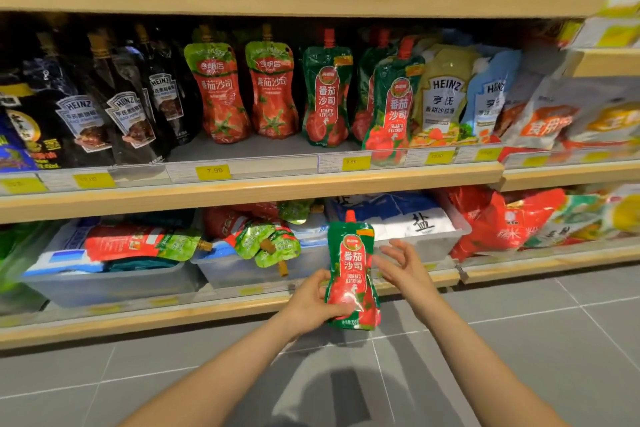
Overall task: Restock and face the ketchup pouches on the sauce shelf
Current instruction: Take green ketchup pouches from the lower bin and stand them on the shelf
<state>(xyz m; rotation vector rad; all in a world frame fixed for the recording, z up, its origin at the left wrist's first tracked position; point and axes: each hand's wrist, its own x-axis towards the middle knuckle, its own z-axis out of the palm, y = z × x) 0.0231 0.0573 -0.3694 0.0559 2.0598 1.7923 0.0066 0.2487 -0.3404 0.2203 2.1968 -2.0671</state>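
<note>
I am looking at a shop aisle with pale wooden shelves and a grey tiled floor (519, 357). The sauce shelf (242, 184) is running across the middle of the view, with yellow price tags (213, 172) sitting along its front edge. On it, dark sauce pouches (128, 114) are standing at the left, then two red pouches with light green tops (242, 90), then green and red ketchup pouches (327, 94); one of those (389, 107) is leaning forward over the shelf edge. Pale dressing pouches (445, 97) are standing just beside it on the right.

Below, on the lower shelf, clear plastic bins (114, 279) are holding more pouches lying flat in a jumble, and a bin (433, 239) to the right is holding white bags.

In front of the lower shelf, my left hand (311, 305) is holding one green and red ketchup pouch (353, 274) upright, red cap up and label facing me. Its fingers are gripping the pouch's lower left edge, with the thumb pressing across the front. My right hand (403, 269) is hovering just beside the pouch's right edge, fingers spread and slightly curled; I cannot tell whether any fingertip is touching the pouch.
</note>
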